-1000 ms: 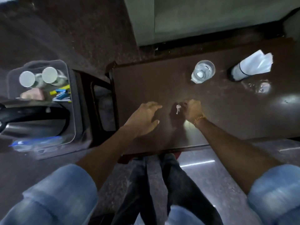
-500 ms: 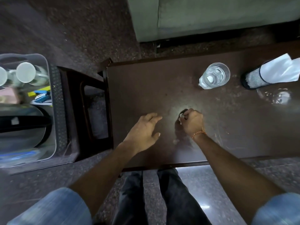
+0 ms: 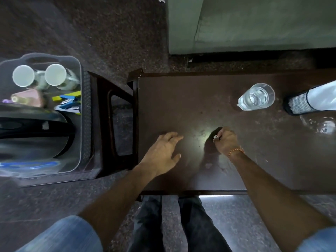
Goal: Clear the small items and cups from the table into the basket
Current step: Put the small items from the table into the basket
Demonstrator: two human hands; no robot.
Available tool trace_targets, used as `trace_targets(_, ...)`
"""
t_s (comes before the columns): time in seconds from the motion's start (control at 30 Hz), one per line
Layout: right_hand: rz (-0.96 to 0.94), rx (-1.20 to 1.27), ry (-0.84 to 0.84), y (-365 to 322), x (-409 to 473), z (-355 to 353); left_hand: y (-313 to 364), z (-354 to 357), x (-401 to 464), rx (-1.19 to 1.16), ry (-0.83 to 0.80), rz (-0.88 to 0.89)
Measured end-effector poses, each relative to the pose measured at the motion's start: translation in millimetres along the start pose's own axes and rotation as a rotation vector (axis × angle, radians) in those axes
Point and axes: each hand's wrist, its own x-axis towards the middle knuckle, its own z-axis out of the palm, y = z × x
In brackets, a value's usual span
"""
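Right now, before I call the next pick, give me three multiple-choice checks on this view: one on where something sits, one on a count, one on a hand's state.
1. Where is the basket?
A. On the table beside the glass
B. On a stool left of the table
C. On the sofa

2. How many white cups stand in the basket?
A. Two
B. Four
C. None

3. What is the right hand doing?
A. Lying flat and open
B. Gripping the water glass
C. Pinching a small pale item

Answers:
1 B, the basket rests on the dark stool past the left edge of the table.
2 A, two round white rims sit side by side.
3 C, its fingers curl round a small pale item, while the water glass stands apart.
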Motion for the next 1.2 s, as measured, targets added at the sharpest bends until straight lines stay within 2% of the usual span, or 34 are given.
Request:
trace_targets(0.13, -0.05, 0.022, 0.07, -15.2, -15.1, 9.2, -8.2, -10.4, -14.6, -0.028, 0.031, -0.003)
trace_targets(0.23, -0.092, 0.135, 0.058, -57.5, -31.7, 15.0, -15.1, -34.0, -28.5, -0.023, 0.114, 0.008)
trace_targets(0.43, -0.233, 0.446, -0.176, -219.4, -86.5, 0.3, -34.0, -132.5, -65.4, 0.04, 0.319, 0.062)
trace_targets(0.63, -0.509, 0.563, -0.322, -376.9, -163.5, -39.7, -54.4, -266.3, -130.0, 0.11, 0.514, 0.073)
trace_targets(0.73, -0.606, 0.534, -0.334, -432.1, -195.9, -50.3, -72.5, -326.5, -164.9, 0.144, 0.573, 0.059)
trace_targets(0.87, -0.719, 0.395, -0.275, -483.1, -212.1, -38.6, -113.3, -373.0, -202.7, 0.187, 0.572, -0.061)
trace_targets(1.0, -0.796, 0.237, -0.185, -507.8, -205.0, 5.9, -161.8, -383.1, -222.2, 0.255, 0.583, -0.188)
trace_targets(1.2, -0.74, 0.123, -0.225, -526.2, -181.0, 87.1, -229.6, -367.6, -234.4, 0.202, 0.569, -0.287)
